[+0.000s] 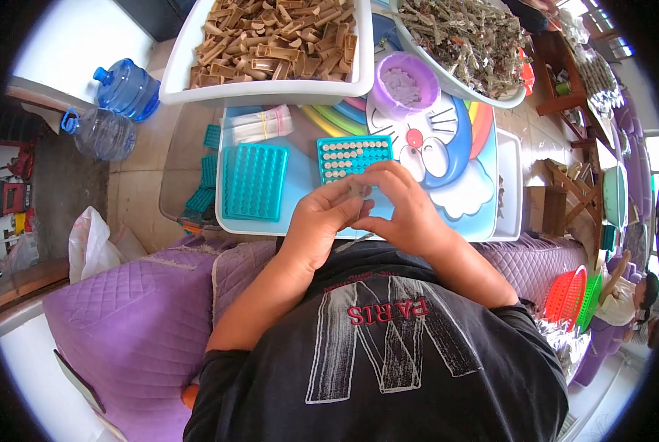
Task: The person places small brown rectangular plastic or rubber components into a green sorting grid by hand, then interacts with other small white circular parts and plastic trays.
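Observation:
My left hand (319,221) and my right hand (405,210) meet at the front edge of the table, fingers closed. Between the fingertips is a small grey-brown piece (356,189), mostly covered, so its kind does not show. Just beyond the hands stands a teal tray (379,156) with rows of round whitish pieces (335,155) in part of its hollows. To the left lies a second teal tray (254,180), its hollows bare. A bundle of white sticks (250,127) held by a band rests behind that one.
A purple bucket (382,103) holds small white bits. Behind stand a white tub (270,92) of tan plastic pieces and a basin (484,98) heaped with grey-brown pieces. Smaller teal trays (201,197) sit left of the cartoon-printed table (311,199). Another person (618,303) is far right.

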Demonstrator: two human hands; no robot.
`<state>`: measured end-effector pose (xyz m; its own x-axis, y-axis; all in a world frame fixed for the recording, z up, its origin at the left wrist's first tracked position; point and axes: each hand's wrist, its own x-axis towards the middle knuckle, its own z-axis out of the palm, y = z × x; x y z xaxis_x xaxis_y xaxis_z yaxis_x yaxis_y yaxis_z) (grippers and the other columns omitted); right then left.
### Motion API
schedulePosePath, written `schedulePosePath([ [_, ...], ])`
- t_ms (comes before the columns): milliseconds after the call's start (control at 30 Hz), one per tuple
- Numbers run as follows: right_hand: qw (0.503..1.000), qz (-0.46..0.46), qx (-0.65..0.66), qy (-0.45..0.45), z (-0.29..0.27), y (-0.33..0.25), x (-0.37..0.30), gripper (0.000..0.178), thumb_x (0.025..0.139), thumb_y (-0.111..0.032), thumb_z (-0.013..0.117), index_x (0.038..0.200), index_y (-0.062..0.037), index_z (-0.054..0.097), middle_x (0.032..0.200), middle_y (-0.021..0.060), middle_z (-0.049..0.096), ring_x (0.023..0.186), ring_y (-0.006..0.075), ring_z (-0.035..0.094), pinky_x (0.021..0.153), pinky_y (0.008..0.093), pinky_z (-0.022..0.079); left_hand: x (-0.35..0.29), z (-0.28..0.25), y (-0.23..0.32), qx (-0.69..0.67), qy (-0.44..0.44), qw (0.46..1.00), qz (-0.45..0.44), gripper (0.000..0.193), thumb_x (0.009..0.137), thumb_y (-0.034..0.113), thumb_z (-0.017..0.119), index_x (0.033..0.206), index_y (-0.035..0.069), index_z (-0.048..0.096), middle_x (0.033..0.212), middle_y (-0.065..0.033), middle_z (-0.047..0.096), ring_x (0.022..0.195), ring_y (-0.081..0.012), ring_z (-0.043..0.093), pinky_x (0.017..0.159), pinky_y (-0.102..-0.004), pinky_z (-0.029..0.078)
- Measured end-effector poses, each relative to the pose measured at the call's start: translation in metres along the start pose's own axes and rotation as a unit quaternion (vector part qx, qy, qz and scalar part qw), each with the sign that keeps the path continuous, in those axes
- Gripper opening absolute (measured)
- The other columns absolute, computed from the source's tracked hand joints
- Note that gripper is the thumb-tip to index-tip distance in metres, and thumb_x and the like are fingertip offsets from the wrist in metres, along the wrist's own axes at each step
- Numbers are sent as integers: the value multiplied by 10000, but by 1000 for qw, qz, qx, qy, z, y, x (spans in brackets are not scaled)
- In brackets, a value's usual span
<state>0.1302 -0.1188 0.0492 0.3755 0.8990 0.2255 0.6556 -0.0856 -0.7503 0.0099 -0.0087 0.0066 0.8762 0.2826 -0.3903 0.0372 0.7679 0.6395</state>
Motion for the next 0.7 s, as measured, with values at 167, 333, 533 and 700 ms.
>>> schedulePosePath([
  [167, 994, 62, 74, -50, -8, 14, -1, 379, 717, -63, 694, 1061, 6, 550, 956, 109, 561, 868, 213, 559, 767, 307, 449, -2, 2, -3, 95, -21, 993, 60, 491, 822, 54, 644, 1237, -45, 402, 1012, -134, 615, 914, -167, 600, 781, -283, 503],
  [333, 921, 207, 327, -39, -10, 24, -5, 302, 780, -78, 669, 1046, 17, 562, 945, 46, 584, 909, 131, 535, 810, 271, 433, -7, 1, 4, 193, -22, 977, 84, 355, 819, 57, 649, 1124, -14, 482, 1008, -134, 617, 914, -163, 611, 773, -282, 517],
  [533, 906, 182, 381, 6, -3, 23, -8, 262, 836, -98, 636, 1067, -6, 553, 902, 22, 583, 820, 93, 521, 741, 232, 431, -10, 1, 0, 245, 37, 958, 145, 189, 822, 88, 656, 956, -9, 566, 776, -50, 632, 704, -81, 578, 626, -228, 464],
  [700, 932, 145, 328, 45, 9, 23, -14, 220, 855, -128, 619, 1029, -9, 555, 843, 2, 549, 793, 81, 494, 723, 222, 417, -14, 9, 2, 372, 71, 893, 242, 172, 842, 134, 641, 912, -2, 563, 714, -58, 622, 655, -99, 583, 593, -247, 460],
])
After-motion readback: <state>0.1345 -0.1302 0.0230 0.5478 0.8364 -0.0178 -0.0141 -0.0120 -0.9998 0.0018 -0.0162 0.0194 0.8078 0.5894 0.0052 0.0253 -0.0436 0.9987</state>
